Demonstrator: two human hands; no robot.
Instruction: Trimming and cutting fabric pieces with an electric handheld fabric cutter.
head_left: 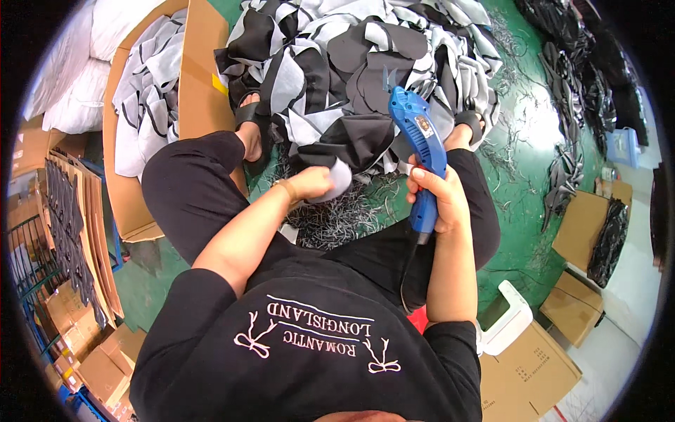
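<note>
Your 2 hands are apart: your right hand (448, 195) wraps the blue electric scissors (426, 143); your left hand (311, 183), blurred, grips a pale fabric piece (342, 179) by the near edge of the fabric pile (295, 81) on the green floor (517, 183). The piece looks light and limp: take its rim. The scissors look stiff and heavier: hold the body.

The right hand (450, 195) grips a blue plastic corded cutter (427, 151), its forked tip (389, 80) pointing forward. The left hand (314, 184), blurred, holds a pale grey fabric piece (342, 181). A heap of black-and-grey fabric pieces (360, 88) lies on green floor (517, 243) beside an open brown cardboard box (204, 77).
</note>
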